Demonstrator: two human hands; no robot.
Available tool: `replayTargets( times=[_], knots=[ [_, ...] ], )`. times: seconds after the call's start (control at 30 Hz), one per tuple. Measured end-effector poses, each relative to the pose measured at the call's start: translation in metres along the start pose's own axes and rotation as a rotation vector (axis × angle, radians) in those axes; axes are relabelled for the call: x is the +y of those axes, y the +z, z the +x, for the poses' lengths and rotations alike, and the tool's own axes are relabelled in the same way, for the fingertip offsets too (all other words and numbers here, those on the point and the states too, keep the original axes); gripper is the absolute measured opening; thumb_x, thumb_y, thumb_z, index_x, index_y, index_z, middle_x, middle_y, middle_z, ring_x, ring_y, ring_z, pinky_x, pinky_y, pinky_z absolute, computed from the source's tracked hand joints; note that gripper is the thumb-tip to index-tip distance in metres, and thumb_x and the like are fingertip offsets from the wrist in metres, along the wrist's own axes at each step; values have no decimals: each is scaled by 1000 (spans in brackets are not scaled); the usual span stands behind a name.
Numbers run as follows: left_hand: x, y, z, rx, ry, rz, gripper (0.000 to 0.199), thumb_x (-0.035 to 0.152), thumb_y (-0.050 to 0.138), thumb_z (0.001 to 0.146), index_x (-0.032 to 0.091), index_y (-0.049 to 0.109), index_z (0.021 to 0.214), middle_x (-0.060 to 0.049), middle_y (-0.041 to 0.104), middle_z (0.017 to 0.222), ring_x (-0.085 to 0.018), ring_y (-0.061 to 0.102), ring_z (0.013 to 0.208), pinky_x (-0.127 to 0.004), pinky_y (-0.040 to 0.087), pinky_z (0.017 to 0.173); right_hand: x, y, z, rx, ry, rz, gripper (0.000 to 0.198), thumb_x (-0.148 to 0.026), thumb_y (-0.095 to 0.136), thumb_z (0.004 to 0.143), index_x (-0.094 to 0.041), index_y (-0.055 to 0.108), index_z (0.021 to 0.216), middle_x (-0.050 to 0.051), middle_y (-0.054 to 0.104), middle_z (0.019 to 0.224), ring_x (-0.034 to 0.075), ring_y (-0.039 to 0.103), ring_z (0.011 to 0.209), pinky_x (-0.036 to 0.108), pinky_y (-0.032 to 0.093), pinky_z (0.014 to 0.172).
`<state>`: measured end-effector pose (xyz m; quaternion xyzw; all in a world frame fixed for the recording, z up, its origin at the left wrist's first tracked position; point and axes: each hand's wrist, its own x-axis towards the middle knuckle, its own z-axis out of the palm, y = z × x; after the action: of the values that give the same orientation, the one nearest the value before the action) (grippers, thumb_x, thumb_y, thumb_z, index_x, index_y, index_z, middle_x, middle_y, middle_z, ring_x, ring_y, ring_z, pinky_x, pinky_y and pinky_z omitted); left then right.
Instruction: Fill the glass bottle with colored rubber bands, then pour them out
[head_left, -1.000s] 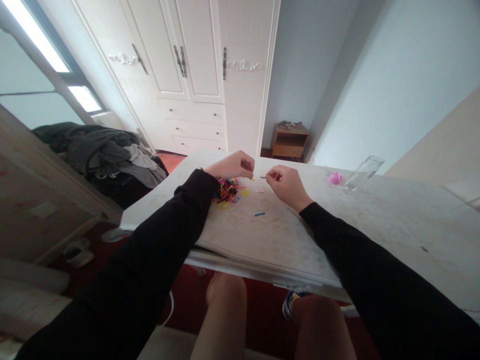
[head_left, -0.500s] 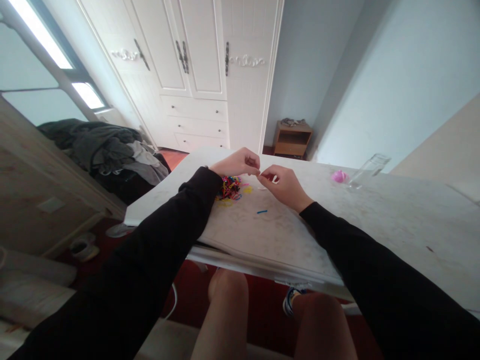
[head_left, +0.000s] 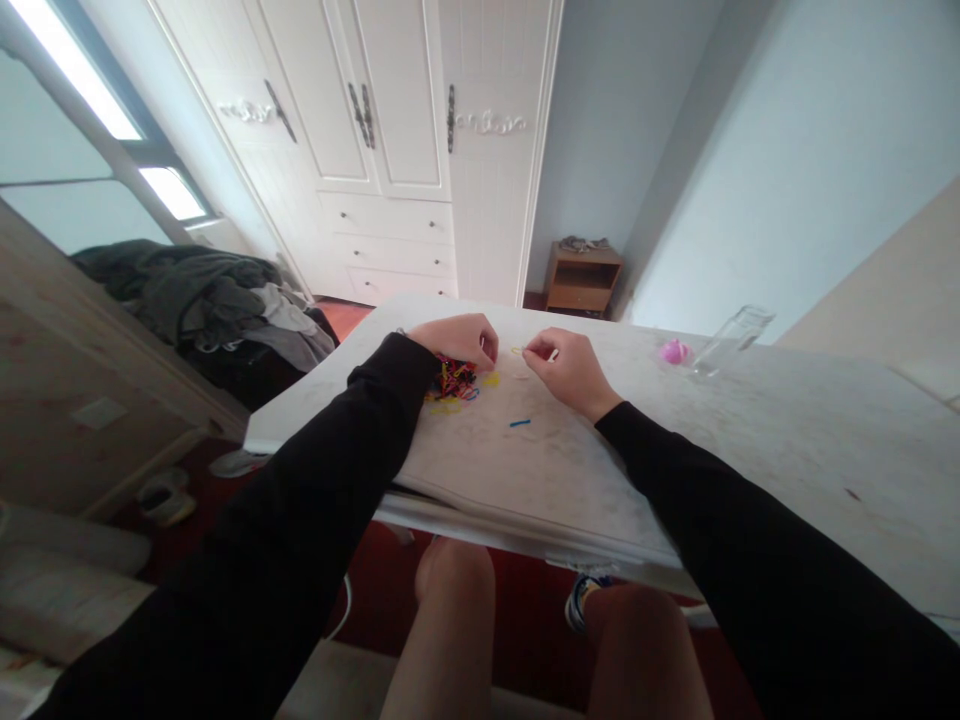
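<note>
My right hand pinches a small yellow rubber band, which sticks out to the left of the fingertips. On the left, my left hand has its fingers bent down and pressed together at the table, close to a few yellow bands. Whatever its fingertips hold, if anything, is hidden. Under that wrist lies a tangled pile of coloured rubber bands, partly covered by the hand and sleeve. A short blue band lies alone nearer to me.
The pale table extends to the right, where a pink object lies beside a tilted clear glass bottle. A white wardrobe and a small wooden cabinet stand beyond. Clothes are heaped at left.
My hands have moved apart. The left has come down and left toward the yellow bands, while the right stays near its place with the yellow band now showing.
</note>
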<state>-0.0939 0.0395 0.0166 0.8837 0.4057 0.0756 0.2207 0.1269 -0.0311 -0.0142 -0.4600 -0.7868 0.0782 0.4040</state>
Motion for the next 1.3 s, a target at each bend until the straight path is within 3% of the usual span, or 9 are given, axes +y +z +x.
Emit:
replayTargets(
  times=[0.17,0.37,0.6,0.7,0.97,1.3],
  knots=[
    [-3,4,2,-41,1,-41,11,21,72,64,17,79,70,0,70,62,-12,57,57,-25,39,58,-1,1,-1,0,0,4,13,-15,66,83,-19,70,71,4,72,75,17,62,70,31,43,69],
    [-9,4,7,121,131,-60,10,21,72,68,16,79,74,-2,72,67,-13,60,63,-25,42,63,-1,0,-1,-3,-2,25,12,-16,65,83,-19,71,72,4,72,75,17,62,71,31,43,69],
    [1,8,7,215,269,-315,8,19,76,76,13,77,81,-1,70,68,-9,56,62,-22,44,63,1,0,1,48,12,24,11,-18,66,84,-19,71,74,4,71,74,18,61,69,32,42,68],
    [5,10,7,222,284,-375,12,21,78,78,13,79,86,-1,69,67,-8,56,62,-22,44,63,1,-1,1,74,24,32,11,-20,66,85,-19,71,75,4,71,75,18,61,70,32,42,68],
    [7,10,7,250,283,-502,14,25,86,71,13,80,76,-4,74,69,-10,62,64,-22,46,61,1,-3,2,122,53,49,11,-21,66,88,-20,69,77,4,72,78,19,62,71,33,44,69],
    [11,9,5,250,246,-603,17,25,90,69,13,81,77,-8,79,76,-13,72,73,-27,58,72,-1,-3,3,108,75,155,9,-23,67,85,-20,70,77,4,76,80,19,67,74,33,51,71]
  ],
)
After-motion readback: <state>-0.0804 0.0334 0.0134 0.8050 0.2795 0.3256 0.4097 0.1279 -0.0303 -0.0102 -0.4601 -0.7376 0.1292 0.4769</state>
